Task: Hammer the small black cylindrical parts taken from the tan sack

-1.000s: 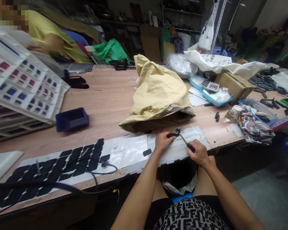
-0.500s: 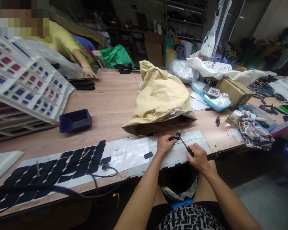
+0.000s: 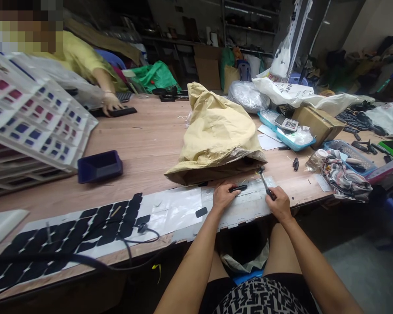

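Observation:
My left hand (image 3: 223, 195) is closed on a small dark elongated piece (image 3: 239, 188), whose kind I cannot make out, low over a pale sheet (image 3: 249, 204) at the bench's near edge. In my right hand (image 3: 279, 203) is a small hammer (image 3: 266, 185), gripped by its black handle. The metal head points away from me, up and to the right of the dark piece, apart from it. Just beyond both hands lies a yellow sack (image 3: 221, 131) with its dark mouth facing me.
Black rounded pads (image 3: 98, 224) on white backing and a cable (image 3: 85, 259) lie left. A purple tray (image 3: 100, 166) stands near a white crate (image 3: 42, 113). A co-worker's hand (image 3: 111, 102) touches a black strip. At right are blue baskets (image 3: 296, 139), a carton (image 3: 317, 122) and cloth (image 3: 345, 181).
The hammer has swung up and right, away from the dark piece, with my right hand. My left hand stays nearly in place. The co-worker's hand has moved left and a black strip has shifted.

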Action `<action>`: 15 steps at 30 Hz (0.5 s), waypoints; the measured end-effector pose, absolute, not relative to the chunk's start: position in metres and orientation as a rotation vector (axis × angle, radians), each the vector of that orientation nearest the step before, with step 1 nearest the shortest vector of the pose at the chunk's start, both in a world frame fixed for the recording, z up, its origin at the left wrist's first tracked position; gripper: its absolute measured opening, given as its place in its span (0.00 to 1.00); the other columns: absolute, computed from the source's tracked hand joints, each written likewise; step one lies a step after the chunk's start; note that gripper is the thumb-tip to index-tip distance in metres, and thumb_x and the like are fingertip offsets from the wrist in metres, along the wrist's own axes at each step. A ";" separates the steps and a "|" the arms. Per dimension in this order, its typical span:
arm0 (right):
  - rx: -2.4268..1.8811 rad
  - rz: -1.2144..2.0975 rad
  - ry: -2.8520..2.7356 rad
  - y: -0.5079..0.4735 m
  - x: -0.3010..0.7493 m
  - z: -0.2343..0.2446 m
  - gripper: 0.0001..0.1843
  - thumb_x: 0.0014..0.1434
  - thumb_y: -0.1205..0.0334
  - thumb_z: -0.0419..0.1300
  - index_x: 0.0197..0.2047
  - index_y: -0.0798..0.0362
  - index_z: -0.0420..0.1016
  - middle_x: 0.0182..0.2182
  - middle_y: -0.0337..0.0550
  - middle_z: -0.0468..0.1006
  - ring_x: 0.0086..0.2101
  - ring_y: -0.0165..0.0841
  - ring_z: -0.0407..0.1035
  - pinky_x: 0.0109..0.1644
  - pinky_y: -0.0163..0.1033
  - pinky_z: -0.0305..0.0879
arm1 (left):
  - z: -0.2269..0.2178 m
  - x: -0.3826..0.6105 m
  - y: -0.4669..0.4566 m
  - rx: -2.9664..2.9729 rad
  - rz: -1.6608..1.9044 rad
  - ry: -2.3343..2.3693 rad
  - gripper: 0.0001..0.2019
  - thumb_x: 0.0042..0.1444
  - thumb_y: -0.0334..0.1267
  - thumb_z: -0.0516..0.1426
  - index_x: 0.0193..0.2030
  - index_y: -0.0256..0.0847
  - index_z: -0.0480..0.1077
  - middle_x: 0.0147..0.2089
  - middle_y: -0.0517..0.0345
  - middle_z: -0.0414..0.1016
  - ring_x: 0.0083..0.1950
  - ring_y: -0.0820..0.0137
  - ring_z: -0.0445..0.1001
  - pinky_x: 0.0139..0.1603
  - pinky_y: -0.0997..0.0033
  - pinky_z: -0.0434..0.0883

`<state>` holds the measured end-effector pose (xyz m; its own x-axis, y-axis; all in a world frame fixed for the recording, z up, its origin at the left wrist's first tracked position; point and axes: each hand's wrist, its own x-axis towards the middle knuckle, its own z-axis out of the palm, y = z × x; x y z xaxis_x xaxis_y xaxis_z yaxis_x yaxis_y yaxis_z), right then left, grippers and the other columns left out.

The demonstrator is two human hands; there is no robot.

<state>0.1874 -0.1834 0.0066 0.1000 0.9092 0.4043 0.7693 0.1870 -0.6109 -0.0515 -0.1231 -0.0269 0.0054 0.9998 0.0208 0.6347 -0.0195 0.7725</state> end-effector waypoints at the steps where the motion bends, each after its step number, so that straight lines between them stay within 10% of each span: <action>1: -1.627 0.221 -1.651 -0.176 0.193 0.006 0.13 0.54 0.63 0.57 0.40 0.52 0.80 0.30 0.41 0.73 0.29 0.34 0.67 0.39 0.38 0.65 | -0.027 -0.052 -0.123 1.725 0.827 1.683 0.12 0.51 0.43 0.65 0.43 0.44 0.81 0.40 0.56 0.81 0.44 0.62 0.76 0.45 0.66 0.68; 15: -1.739 0.310 -1.454 -0.154 0.208 -0.007 0.08 0.51 0.62 0.58 0.29 0.51 0.80 0.25 0.37 0.70 0.27 0.32 0.64 0.34 0.36 0.61 | 0.000 -0.045 -0.244 2.100 1.101 1.101 0.08 0.59 0.43 0.59 0.36 0.43 0.77 0.28 0.58 0.73 0.33 0.66 0.69 0.38 0.66 0.66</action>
